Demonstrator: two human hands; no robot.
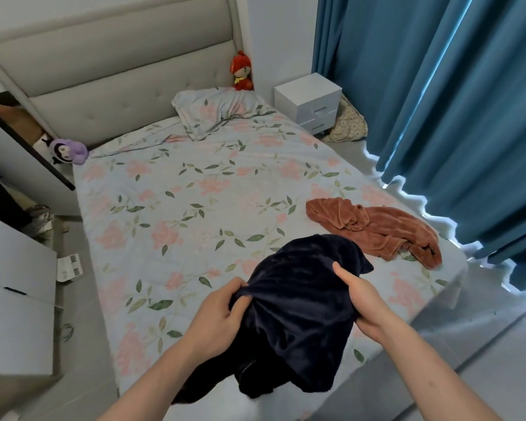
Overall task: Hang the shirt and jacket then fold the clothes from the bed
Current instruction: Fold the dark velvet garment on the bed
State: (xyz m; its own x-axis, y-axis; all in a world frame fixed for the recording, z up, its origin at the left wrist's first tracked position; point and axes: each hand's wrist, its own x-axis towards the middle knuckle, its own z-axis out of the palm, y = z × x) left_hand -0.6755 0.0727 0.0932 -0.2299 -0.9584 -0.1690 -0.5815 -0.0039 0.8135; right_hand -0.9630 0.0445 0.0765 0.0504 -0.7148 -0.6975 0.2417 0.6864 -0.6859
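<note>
Bedroom with a floral bed (195,208), grey padded headboard (110,71), blue curtains (438,86) and a white nightstand (308,101). Above the near edge of the bed, a dark navy fleece garment (295,323), bunched, gripped by the left hand (219,314) and pinched by the right hand (362,299); to the right, a crumpled rust-brown garment (377,229) on the sheet. No readable writing anywhere.

1. The dark navy plush garment (298,314) looks soft, velvety and matt.
2. The rust-brown fleecy cloth (377,229) looks nappy.
3. The floral cotton-like bedsheet (176,208) is smooth.
4. The white two-drawer nightstand (307,100) looks smooth, faintly glossy.
</note>
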